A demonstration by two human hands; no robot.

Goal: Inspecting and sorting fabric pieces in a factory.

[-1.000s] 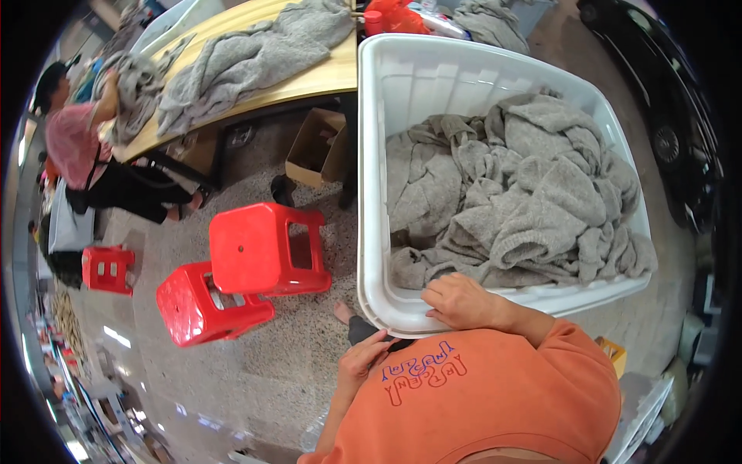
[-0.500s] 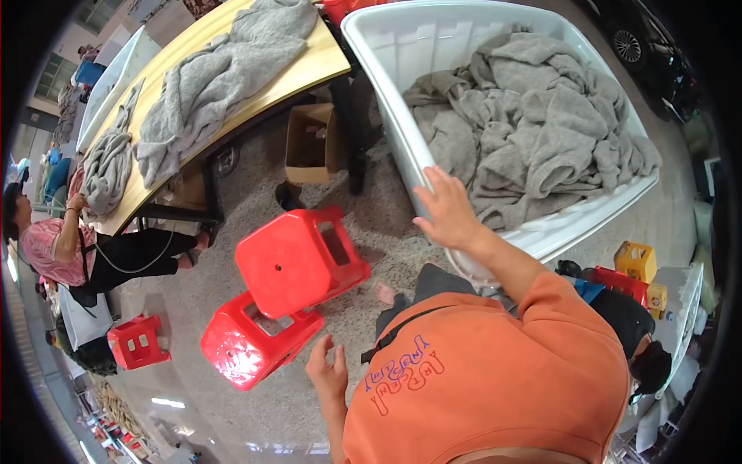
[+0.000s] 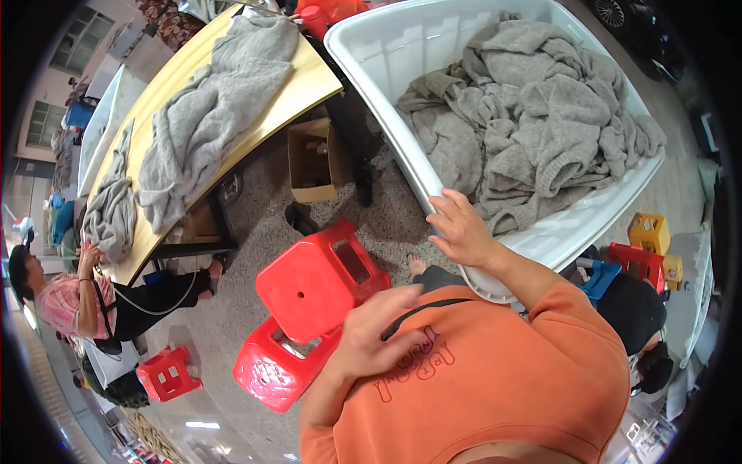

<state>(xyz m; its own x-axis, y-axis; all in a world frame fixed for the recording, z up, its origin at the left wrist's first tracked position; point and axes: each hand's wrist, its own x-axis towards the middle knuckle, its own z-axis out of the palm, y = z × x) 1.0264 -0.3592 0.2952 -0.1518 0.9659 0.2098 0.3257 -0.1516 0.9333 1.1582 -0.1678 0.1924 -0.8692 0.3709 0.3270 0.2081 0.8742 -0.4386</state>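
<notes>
A large white plastic tub [image 3: 386,116] stands ahead to the right, heaped with crumpled grey knitted garments [image 3: 556,116]. My right hand [image 3: 468,236] is at the tub's near left corner, fingers spread over the rim and holding nothing. Whether it rests on the rim or hovers just above, I cannot tell. In front of my orange top, my left hand [image 3: 379,332] is raised with fingers stretched out and thumb apart, slightly blurred and empty. Just beyond it is a red plastic stool [image 3: 305,282], with a second red stool [image 3: 267,367] against it, partly hidden by my left arm.
A wooden-topped table [image 3: 267,127] at the upper left carries grey garments [image 3: 220,100]. A person [image 3: 77,298] in pink works at its far left end. An open cardboard box [image 3: 313,158] lies beneath. Another red stool [image 3: 168,373] stands left; someone in black [image 3: 630,309] is at right.
My left hand has risen and moved right, in front of my body. My right hand has shifted slightly right and down along the rim. The view has turned a little.
</notes>
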